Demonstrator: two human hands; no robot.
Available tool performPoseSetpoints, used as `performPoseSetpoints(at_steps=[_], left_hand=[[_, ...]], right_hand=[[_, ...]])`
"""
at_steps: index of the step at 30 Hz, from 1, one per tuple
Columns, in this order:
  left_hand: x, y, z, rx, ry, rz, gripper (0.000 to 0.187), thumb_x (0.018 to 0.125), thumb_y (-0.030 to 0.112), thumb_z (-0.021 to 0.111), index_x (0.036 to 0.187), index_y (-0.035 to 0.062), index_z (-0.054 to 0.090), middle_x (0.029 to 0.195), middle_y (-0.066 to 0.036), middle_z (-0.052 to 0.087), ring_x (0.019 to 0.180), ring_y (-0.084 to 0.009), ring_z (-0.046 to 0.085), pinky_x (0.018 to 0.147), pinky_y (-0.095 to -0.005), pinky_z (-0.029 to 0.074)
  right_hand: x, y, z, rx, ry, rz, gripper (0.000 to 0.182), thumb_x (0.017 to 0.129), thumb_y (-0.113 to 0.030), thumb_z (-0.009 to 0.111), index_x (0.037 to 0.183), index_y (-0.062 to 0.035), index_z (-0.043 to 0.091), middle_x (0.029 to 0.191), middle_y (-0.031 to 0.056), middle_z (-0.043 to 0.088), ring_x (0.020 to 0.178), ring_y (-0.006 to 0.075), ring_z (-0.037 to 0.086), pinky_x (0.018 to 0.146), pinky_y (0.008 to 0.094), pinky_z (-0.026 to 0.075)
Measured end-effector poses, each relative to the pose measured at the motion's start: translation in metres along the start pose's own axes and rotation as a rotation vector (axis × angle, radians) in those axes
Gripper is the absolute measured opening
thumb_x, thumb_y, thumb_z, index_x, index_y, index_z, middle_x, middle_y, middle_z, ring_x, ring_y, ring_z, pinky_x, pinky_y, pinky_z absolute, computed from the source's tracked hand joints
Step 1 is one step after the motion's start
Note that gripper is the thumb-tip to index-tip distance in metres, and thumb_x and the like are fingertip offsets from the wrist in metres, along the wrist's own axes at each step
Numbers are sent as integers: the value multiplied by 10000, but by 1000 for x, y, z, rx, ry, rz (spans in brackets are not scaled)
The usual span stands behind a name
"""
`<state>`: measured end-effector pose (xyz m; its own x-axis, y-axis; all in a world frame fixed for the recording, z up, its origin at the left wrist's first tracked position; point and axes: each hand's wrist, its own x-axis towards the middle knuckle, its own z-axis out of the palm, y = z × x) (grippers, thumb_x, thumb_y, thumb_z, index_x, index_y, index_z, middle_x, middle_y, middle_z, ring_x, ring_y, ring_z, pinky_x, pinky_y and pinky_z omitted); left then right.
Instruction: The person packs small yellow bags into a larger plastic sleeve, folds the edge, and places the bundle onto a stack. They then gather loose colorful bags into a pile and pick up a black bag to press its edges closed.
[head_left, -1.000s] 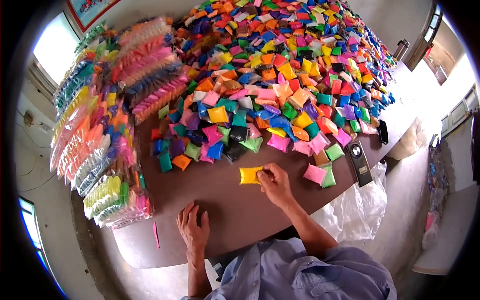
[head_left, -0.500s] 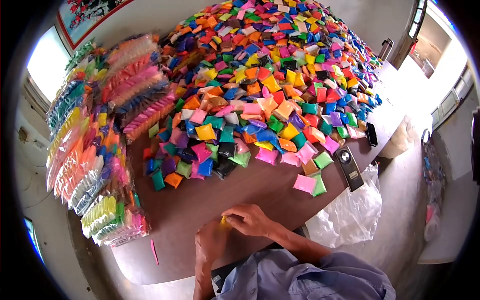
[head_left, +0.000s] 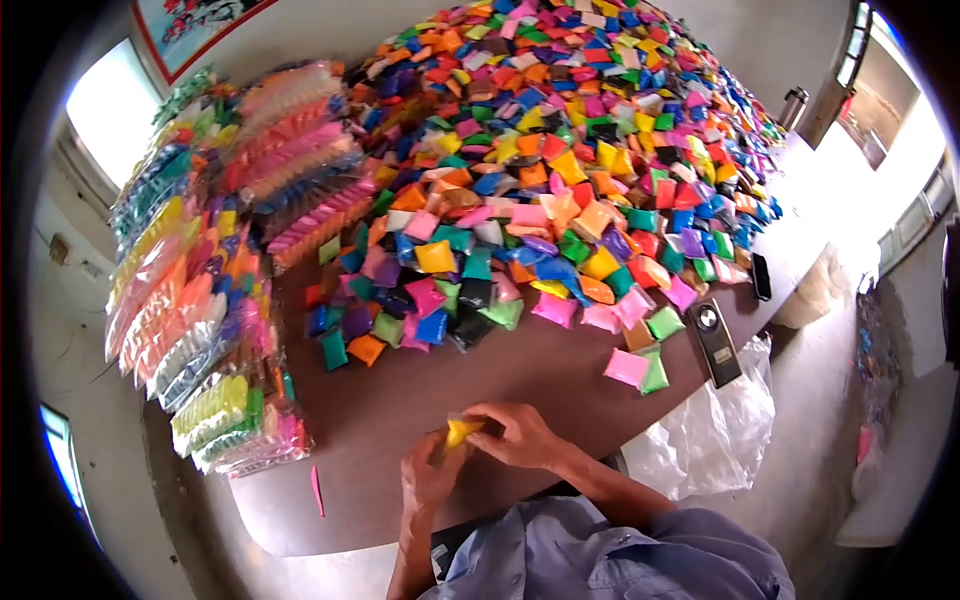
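Above the near part of the brown table, my two hands meet at a small yellow packet [head_left: 460, 431] in clear plastic film. My right hand [head_left: 518, 436] pinches it from the right with thumb and fingers. On the lower left side, my left hand [head_left: 430, 474] has its fingers closed against the same packet. Part of the packet is hidden by the fingers. To the left on the table lies a thin pink tool-like strip [head_left: 317, 491]. A pink packet [head_left: 627, 369] and a light green packet [head_left: 654, 370] lie right of my hands.
A huge heap of colourful packets [head_left: 560, 215] covers the far table [head_left: 400, 400]. Bagged rows of packets [head_left: 215, 405] are stacked at left. A dark device with a round dial [head_left: 714, 343], a black phone-like object [head_left: 761, 277] and a clear plastic bag [head_left: 710, 430] are at right.
The yellow packet, mostly covered before, now shows more between my fingers. My left hand, blurred earlier, is steadier and has shifted slightly right. The whole view has moved a little.
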<state>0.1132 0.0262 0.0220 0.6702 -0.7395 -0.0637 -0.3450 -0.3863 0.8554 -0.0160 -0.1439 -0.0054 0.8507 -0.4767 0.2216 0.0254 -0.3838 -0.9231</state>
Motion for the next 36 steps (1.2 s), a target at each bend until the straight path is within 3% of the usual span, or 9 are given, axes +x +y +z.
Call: performPoseSetpoints(at_steps=[4, 18, 21, 24, 25, 27, 30, 33, 36], left_hand=[[-1, 20, -2, -65, -32, -75, 414, 944, 273, 812, 1258, 7, 765, 1116, -195, 800, 1029, -292, 777, 943, -381, 588], [1, 1, 7, -25, 106, 58, 263, 958, 175, 781, 1142, -13, 770, 1021, -216, 790, 908, -355, 780, 796, -404, 597], [21, 16, -8, -38, 71, 174, 314, 968, 201, 793, 1186, -22, 755, 984, -203, 786, 892, -283, 784, 771, -379, 597], [61, 3, -34, -16, 321, 126, 425, 977, 274, 814, 1266, -27, 728, 932, -169, 773, 851, -189, 750, 727, -329, 586], [82, -2, -49, 48, 412, 203, 466, 979, 300, 820, 1297, -24, 715, 916, -157, 768, 833, -169, 736, 709, -311, 579], [119, -8, -77, 85, 469, -81, 533, 1002, 385, 786, 1344, -13, 692, 983, -185, 780, 885, -234, 760, 773, -358, 594], [195, -93, -106, 398, 715, 63, 657, 1026, 534, 701, 1405, 0, 653, 1151, -254, 759, 1067, -313, 757, 924, -439, 580], [230, -12, -117, 497, 447, -180, 758, 1024, 652, 619, 1426, 9, 641, 1345, -288, 695, 1267, -370, 685, 1071, -492, 513], [251, 51, -94, 788, 365, -174, 940, 984, 788, 569, 1531, 23, 572, 1389, -276, 698, 1296, -378, 686, 1112, -472, 495]], right_hand=[[-1, -1, -5, -20, -11, 4, 318, 935, -139, 811, 1231, -55, 730, 1078, 128, 789, 906, 293, 786, 795, 375, 621], [1, 2, 2, -39, 50, -60, 396, 907, -139, 842, 1274, -43, 730, 1119, 148, 793, 902, 283, 793, 742, 357, 633], [8, -5, -6, 41, 121, 6, 375, 922, -127, 832, 1268, -30, 727, 1095, 125, 787, 891, 218, 782, 727, 317, 617], [13, 0, -25, 3, 182, 162, 369, 939, -131, 830, 1272, -16, 718, 1055, 87, 773, 867, 132, 746, 750, 293, 601], [15, 4, -35, -28, 202, 169, 351, 954, -126, 794, 1280, -21, 716, 1053, 136, 766, 807, 188, 763, 704, 327, 605], [21, 20, -48, -29, 289, 138, 343, 966, -129, 798, 1280, -23, 709, 1043, 106, 761, 793, 134, 728, 695, 292, 589], [31, 29, -68, -37, 365, 157, 360, 1001, -134, 778, 1322, -18, 666, 1052, 84, 741, 816, 95, 701, 661, 267, 587], [48, 41, -81, -1, 412, 375, 585, 1023, -144, 748, 1535, -33, 487, 1238, 134, 692, 882, 138, 722, 624, 302, 631], [72, 22, -85, 199, 448, 513, 769, 1005, -140, 751, 1648, -77, 334, 1144, 158, 734, 764, 182, 748, 705, 328, 624]])
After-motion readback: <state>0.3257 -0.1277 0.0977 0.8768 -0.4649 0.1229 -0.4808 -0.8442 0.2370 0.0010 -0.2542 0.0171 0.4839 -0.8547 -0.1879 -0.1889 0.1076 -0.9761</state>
